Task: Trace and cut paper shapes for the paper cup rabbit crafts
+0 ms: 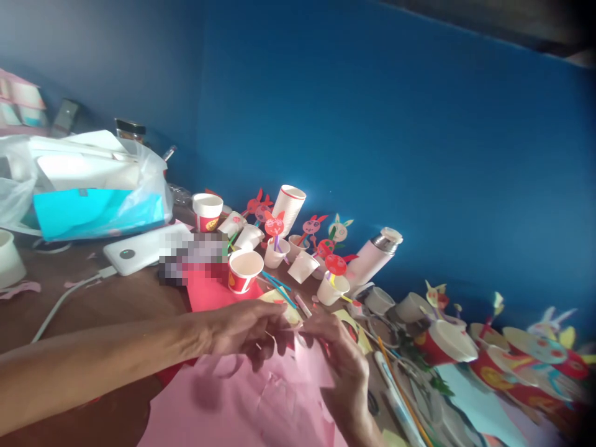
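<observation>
My left hand reaches in from the left, its fingers curled and pinched at the upper edge of a small piece of pink paper. My right hand is closed on the same piece from the right, fingertips almost meeting the left ones. Exactly where each fingertip grips is partly hidden. Below both hands spreads a larger pink paper sheet with creases and scraps on it. Red paper lies beyond my left wrist, and yellow cut paper is just past my fingers.
Small paper cups with paper animal faces stand along the blue wall. Behind are a stack of cups and a thermos. A power bank with a cable and a plastic bag sit left; red cups stand right.
</observation>
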`<state>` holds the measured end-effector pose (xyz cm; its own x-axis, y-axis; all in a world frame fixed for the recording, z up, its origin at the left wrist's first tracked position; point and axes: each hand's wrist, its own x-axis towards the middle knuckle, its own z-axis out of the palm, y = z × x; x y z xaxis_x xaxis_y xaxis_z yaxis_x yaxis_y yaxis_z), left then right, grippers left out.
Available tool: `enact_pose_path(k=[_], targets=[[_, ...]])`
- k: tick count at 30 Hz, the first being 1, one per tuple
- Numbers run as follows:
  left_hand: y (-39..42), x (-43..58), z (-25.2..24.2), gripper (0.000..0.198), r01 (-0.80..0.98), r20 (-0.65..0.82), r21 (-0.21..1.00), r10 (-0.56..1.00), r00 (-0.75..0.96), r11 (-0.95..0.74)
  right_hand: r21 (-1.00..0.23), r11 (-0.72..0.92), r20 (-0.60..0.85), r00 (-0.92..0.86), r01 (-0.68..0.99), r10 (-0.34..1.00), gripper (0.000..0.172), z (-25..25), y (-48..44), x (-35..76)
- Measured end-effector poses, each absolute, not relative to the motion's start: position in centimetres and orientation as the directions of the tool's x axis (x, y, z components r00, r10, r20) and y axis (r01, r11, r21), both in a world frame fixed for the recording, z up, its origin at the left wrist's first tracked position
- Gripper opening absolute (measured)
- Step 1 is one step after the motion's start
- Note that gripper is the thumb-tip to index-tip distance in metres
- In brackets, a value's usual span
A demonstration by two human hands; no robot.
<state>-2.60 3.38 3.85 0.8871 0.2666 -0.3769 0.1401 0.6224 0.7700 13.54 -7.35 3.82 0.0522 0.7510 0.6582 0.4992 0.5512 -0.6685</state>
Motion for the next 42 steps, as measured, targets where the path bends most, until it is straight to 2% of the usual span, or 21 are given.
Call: enact_pose_path(k=[2,4,7,11,14,16,18,20,22,25,27,32,42], targets=[[3.2,-2.7,4.1,0.039,0.135,-0.354,0.777,0.25,0.901,0.615,-0.565,0.614,0.703,-0.068,0.551,0.708,0.027,4.0,-7.3,13.8],[3.1,-2.8,4.5,0.026,0.113,-0.338,0.813,0.305,0.89,0.571,-0.534,0.618,0.697,-0.114,0.577,0.708,0.03,3.9,-7.2,14.0],[3.1,-2.9,4.8,0.017,0.112,-0.319,0.859,0.351,0.88,0.5,-0.56,0.594,0.658,-0.126,0.577,0.743,0.028,3.4,-7.1,14.1],[3.0,-2.8,4.7,0.015,0.138,-0.321,0.886,0.373,0.87,0.442,-0.596,0.564,0.62,-0.117,0.572,0.775,0.026,2.7,-6.8,13.9],[2.9,-2.6,4.5,0.016,0.118,-0.283,0.922,0.433,0.856,0.369,-0.649,0.479,0.575,-0.031,0.592,0.817,0.024,3.1,-6.7,14.6],[3.0,-2.6,4.4,0.015,0.093,-0.252,0.942,0.5,0.829,0.321,-0.676,0.357,0.493,0.036,0.644,0.869,0.019,4.0,-6.9,16.1],[3.0,-2.6,4.4,0.014,0.073,-0.231,0.954,0.556,0.799,0.292,-0.637,0.192,0.282,-0.006,0.746,0.959,0.011,5.4,-7.5,18.4],[3.1,-2.7,4.4,0.015,0.063,-0.22,0.959,0.586,0.78,0.276,-0.506,0.048,0.065,-0.018,0.861,0.998,0.019,6.7,-8.5,20.9],[3.2,-2.8,4.3,0.017,0.066,-0.228,0.958,0.602,0.765,0.278,-0.353,-0.105,-0.105,0.073,0.929,0.992,0.021,7.5,-9.5,22.8],[3.3,-2.8,4.2,0.018,0.079,-0.254,0.951,0.614,0.747,0.298,-0.212,-0.206,-0.206,0.163,0.955,0.965,0.018,7.4,-10.6,23.7],[3.3,-2.7,4.2,0.016,0.081,-0.264,0.949,0.627,0.733,0.304,-0.218,-0.214,-0.23,0.163,0.952,0.959,0.017,6.6,-11.1,23.3],[3.3,-2.6,4.1,0.015,0.073,-0.255,0.957,0.689,0.679,0.282,-0.247,-0.2,-0.231,0.143,0.948,0.962,0.029,4.1,-11.9,22.2],[3.4,-2.6,3.7,0.014,-0.027,-0.156,0.967,0.674,0.722,0.254,-0.144,-0.164,-0.155,0.141,0.976,0.978,0.016,2.4,-11.7,21.1]])
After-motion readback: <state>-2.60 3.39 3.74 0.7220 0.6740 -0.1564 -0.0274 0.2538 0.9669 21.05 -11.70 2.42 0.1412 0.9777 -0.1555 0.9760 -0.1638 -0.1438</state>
